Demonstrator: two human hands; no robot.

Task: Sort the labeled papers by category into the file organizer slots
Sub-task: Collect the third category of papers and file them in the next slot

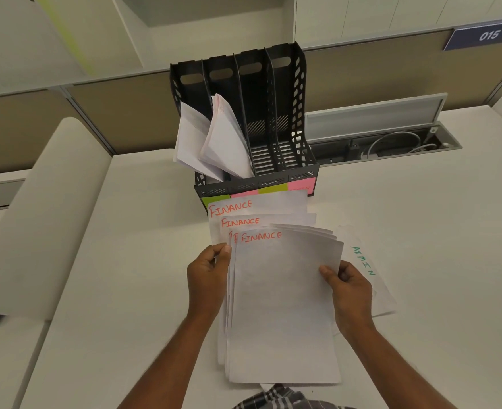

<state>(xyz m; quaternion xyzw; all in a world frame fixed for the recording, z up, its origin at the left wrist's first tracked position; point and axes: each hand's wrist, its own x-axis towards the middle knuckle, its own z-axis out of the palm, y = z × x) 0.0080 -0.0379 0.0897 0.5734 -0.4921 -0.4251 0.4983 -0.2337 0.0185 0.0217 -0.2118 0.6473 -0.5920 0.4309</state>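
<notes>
Several white sheets marked FINANCE in orange (282, 290) are fanned out above the desk, held between both hands. My left hand (207, 276) pinches their left edge and my right hand (350, 287) grips the right edge. Under my right hand a sheet marked ADMIN in green (365, 261) lies flat on the desk. The black file organizer (298, 119) stands just beyond, with four slots and green and pink labels along its front. Its two left slots hold leaning papers (211, 137); the two right slots look empty.
A white desk (125, 261) carries everything. An open cable tray (391, 143) with wires sits behind the organizer on the right. Beige partition panels run along the back, with a blue sign reading 015 (486, 35). A pale curved surface (46, 202) rises at the left.
</notes>
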